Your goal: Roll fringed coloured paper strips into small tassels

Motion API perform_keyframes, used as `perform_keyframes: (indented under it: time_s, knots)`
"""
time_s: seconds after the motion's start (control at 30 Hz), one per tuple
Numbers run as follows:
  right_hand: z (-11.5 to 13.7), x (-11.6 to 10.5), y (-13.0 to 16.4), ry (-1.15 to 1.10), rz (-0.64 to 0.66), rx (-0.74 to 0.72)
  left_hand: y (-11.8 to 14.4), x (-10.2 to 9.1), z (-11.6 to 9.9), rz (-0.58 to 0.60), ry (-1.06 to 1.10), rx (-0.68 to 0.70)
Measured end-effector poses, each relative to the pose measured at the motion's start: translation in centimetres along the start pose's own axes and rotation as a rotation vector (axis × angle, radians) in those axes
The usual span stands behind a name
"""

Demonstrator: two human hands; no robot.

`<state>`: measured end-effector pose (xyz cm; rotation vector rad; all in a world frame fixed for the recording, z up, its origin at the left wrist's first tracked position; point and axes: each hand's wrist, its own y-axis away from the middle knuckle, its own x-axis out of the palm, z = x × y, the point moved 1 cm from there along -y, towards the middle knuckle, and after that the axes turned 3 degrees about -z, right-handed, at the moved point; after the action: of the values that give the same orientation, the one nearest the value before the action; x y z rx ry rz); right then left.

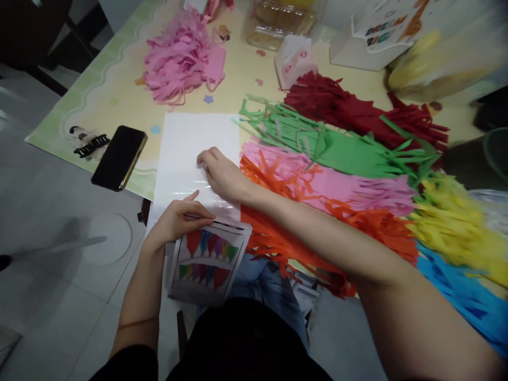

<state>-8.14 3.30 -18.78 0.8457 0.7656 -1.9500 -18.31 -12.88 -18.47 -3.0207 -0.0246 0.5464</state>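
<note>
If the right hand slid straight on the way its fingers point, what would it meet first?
The right hand points up-left across the white sheet. Past bare sheet and tablecloth, probably the pink fringed pile; depth is unclear.

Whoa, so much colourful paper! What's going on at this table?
A person sits at a table strewn with fringed paper strips in many colours. Their right hand presses on a clear plastic sheet over white paper. Their left hand pinches the top of a packet printed with coloured bunting. A black phone lies nearby.
</note>
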Motion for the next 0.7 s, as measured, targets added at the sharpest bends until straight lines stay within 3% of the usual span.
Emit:
perform_keyframes:
  time_s: [0.7]
  knots:
    - [0.02,-0.54,-0.97,0.042,0.099,-0.121,-0.27,-0.02,-0.61,-0.042,0.012,-0.021]
